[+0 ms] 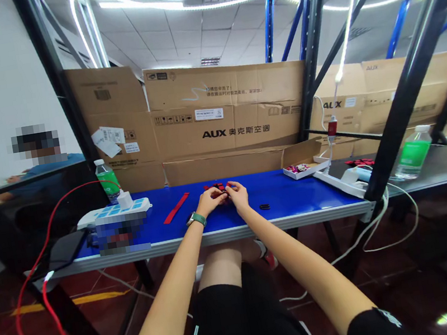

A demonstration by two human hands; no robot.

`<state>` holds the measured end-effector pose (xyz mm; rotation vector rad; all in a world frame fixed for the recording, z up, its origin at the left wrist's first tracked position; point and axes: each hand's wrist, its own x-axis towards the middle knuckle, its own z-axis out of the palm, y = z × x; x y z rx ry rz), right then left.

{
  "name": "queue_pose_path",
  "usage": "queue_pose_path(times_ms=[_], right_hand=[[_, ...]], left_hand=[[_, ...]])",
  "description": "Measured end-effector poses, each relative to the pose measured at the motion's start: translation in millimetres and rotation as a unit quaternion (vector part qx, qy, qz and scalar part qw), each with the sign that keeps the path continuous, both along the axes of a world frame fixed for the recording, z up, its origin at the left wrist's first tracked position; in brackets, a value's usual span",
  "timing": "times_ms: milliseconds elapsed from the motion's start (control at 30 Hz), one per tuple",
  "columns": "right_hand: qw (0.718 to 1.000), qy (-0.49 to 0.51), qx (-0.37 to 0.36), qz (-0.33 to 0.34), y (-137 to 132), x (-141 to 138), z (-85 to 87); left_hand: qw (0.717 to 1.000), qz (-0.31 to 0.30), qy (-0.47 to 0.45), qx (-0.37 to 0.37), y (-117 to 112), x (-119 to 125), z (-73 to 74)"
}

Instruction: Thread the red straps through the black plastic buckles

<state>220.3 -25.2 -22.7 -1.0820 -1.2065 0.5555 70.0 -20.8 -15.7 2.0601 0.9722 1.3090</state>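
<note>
Both my hands meet over the blue tabletop [283,199], fingertips bent inward at a small red and black piece [221,187] that is mostly hidden by the fingers. My left hand [210,200], with a watch on a green band at its wrist, pinches it from the left. From the right, my right hand [238,195] has thumb and fingers closed on the same piece. More red and black material shows just behind the fingertips; its kind is too small to make out. A flat red strip [176,208] lies left of my hands, and small black parts [264,206] lie to the right.
An open white box [306,168] of small pieces stands at back right. Power strips [114,212] [343,185], cables and a bottle [107,180] flank the work area. Cardboard [228,116] walls the back, between dark rack posts. A person [42,162] sits beyond the left post.
</note>
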Motion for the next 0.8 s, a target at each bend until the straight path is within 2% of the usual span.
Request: queue_pose_path(times_ms=[133, 267, 400, 500, 633, 800], right_hand=[[0.999, -0.022, -0.019, -0.024, 0, -1, 2.1], [0.998, -0.065, 0.011, -0.017, 2, -1, 7.9], [0.997, -0.062, 0.03, 0.023, 6, -5, 7.5], [0.998, -0.025, 0.026, 0.051, 7, -8, 3.1], [1.0, -0.013, 0.019, 0.011, 3, -7, 0.9], [0.999, -0.037, 0.017, 0.007, -5, -6, 5.8]], left_hand=[[1.0, -0.009, -0.016, -0.018, 12, -1, -8.5], [0.994, 0.0, -0.103, -0.029, 23, -3, -10.2], [0.984, 0.011, -0.177, -0.028, 25, -6, -8.1], [0.983, 0.002, -0.18, -0.04, 22, -5, -7.6], [0.988, -0.023, -0.147, -0.029, 19, -2, -8.2], [0.985, -0.004, -0.166, -0.044, 20, -2, -6.8]])
